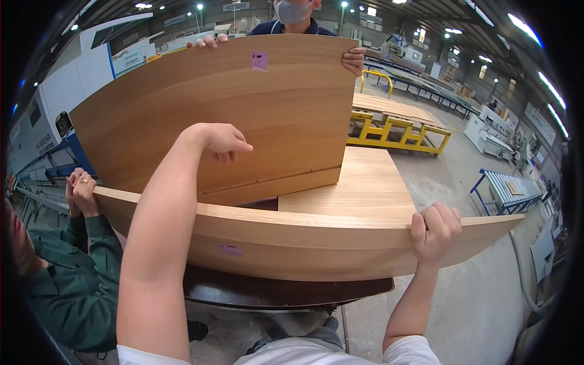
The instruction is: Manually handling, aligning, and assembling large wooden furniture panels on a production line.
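A long wood-grain panel (316, 249) stands on its edge in front of me, its pale top edge running left to right. My right hand (436, 232) is wrapped over that edge toward the right end. My left hand (222, 143) hangs in the air beyond the panel, holding nothing, one finger stretched out to the right and the others bent down. Behind it rises a broader wood panel (280, 115) with a purple label (260, 61), tilted and held at its top by a masked person's hands (353, 61). Another pale board (368, 182) lies flat between the panels.
At left, a person in a green sleeve (103, 243) grips the near panel's left end. A dark brown surface (292, 291) lies beneath it. Farther off stand a yellow frame cart (395, 131) with boards, a blue roller table (508, 191) and a large white machine (58, 115).
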{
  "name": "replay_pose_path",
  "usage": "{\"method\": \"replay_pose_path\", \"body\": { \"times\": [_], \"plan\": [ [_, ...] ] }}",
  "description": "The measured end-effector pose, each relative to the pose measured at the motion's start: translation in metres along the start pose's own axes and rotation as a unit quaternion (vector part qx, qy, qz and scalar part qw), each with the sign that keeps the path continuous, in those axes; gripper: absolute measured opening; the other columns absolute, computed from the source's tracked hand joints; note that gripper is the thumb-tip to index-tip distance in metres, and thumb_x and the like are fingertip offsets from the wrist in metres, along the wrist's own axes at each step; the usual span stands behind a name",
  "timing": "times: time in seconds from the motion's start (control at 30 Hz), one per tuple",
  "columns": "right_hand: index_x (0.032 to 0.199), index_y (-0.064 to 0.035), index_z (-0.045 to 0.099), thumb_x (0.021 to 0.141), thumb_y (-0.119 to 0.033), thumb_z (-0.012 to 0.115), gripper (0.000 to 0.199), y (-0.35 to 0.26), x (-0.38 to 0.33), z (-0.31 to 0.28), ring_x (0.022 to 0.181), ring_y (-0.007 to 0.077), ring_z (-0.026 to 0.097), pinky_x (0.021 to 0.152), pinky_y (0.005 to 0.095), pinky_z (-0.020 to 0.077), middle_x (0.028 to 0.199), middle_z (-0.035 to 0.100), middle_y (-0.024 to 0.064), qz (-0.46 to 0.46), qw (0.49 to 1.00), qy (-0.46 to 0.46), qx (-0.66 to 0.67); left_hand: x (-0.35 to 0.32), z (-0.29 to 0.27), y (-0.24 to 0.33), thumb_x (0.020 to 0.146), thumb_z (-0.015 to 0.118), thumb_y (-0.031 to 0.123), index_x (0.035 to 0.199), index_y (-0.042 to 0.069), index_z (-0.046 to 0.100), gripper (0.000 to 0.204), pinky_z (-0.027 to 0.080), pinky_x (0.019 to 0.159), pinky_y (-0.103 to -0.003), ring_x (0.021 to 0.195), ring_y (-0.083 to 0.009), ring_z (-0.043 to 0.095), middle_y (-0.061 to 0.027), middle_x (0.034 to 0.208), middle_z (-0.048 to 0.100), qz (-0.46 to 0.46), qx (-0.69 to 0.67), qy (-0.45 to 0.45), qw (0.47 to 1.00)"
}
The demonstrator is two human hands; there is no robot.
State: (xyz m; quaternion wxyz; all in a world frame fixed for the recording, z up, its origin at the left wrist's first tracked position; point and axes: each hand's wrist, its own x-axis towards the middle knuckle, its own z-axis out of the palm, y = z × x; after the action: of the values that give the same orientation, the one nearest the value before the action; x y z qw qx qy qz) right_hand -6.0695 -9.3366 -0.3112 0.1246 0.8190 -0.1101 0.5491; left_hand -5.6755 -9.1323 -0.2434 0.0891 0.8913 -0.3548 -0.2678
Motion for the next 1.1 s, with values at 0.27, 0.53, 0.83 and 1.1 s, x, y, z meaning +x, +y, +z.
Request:
{"method": "replay_pose_path", "body": {
  "times": [0.27, 0.53, 0.83, 1.1],
  "plan": [
    [0.053, -0.0105, 0.044, 0.082, -0.034, 0.062, 0.042, -0.010, 0.000, 0.006, 0.048, 0.0224, 0.042, 0.054, 0.0351, 0.0297, 0.052, 0.042, 0.0038, 0.005, 1.000, 0.014, -0.004, -0.003, -0.004, -0.010, 0.096, 0.052, 0.047, 0.133, 0.009, 0.055, 0.053, 0.054, 0.088, -0.036, 0.102, -0.0239, 0.065, -0.0131, 0.116, 0.065, 0.004, 0.005, -0.009, 1.000],
    [0.055, -0.0067, 0.043, 0.088, -0.036, 0.056, 0.046, -0.010, 0.000, 0.005, 0.049, 0.0256, 0.040, 0.055, 0.0374, 0.0297, 0.053, 0.040, 0.0070, 0.011, 1.000, 0.000, 0.007, 0.000, -0.001, -0.008, 0.097, 0.054, 0.041, 0.130, 0.004, 0.056, 0.050, 0.055, 0.081, -0.033, 0.090, -0.0205, 0.068, -0.0122, 0.107, 0.067, 0.008, -0.005, 0.000, 1.000],
    [0.053, -0.0105, 0.044, 0.082, -0.036, 0.062, 0.042, -0.004, -0.003, 0.004, 0.048, 0.0221, 0.041, 0.054, 0.0351, 0.0290, 0.052, 0.042, 0.0037, 0.008, 1.000, 0.011, 0.000, -0.002, 0.000, -0.004, 0.097, 0.053, 0.041, 0.129, 0.003, 0.056, 0.050, 0.055, 0.079, -0.033, 0.088, -0.0201, 0.067, -0.0120, 0.105, 0.066, 0.008, -0.011, 0.010, 1.000],
    [0.054, -0.0104, 0.044, 0.083, -0.036, 0.061, 0.042, 0.000, -0.004, 0.003, 0.049, 0.0221, 0.042, 0.054, 0.0352, 0.0291, 0.052, 0.042, 0.0042, 0.007, 1.000, 0.010, 0.004, -0.004, -0.001, -0.002, 0.097, 0.051, 0.046, 0.132, 0.008, 0.055, 0.052, 0.055, 0.083, -0.033, 0.097, -0.0220, 0.067, -0.0123, 0.112, 0.065, -0.004, -0.011, -0.012, 1.000]
  ]
}}
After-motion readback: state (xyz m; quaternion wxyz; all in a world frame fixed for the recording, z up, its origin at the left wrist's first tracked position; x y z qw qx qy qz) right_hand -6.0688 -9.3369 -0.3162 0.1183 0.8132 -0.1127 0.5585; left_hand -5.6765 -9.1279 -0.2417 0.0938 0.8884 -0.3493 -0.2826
